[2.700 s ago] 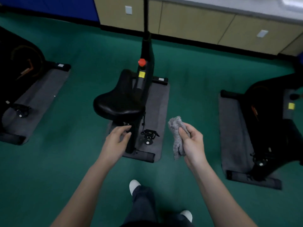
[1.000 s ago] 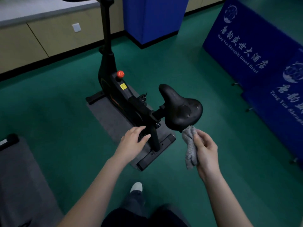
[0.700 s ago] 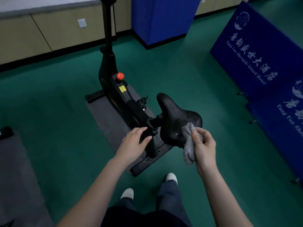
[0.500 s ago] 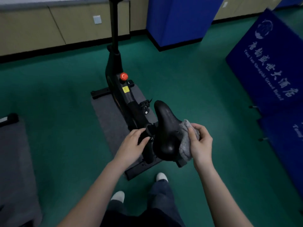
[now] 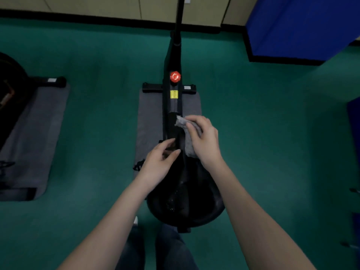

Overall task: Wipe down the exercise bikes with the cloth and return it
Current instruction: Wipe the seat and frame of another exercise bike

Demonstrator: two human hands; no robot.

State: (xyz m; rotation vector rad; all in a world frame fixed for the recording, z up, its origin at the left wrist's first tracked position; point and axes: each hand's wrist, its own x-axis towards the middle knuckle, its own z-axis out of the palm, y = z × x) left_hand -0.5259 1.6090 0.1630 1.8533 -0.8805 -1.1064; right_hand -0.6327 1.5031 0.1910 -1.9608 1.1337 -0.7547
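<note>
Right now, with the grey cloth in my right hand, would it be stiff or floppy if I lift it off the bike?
Probably floppy: the cloth is crumpled and bends against the bike under the right hand. Likely light, since that hand's curled fingers alone hold it. Its rough-looking weave probably won't slip much.

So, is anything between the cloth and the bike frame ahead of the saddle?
Nothing visible. The right hand holds the cloth against the frame just ahead of the saddle; the left hand grips the saddle nose beside it, not under the cloth.
</note>
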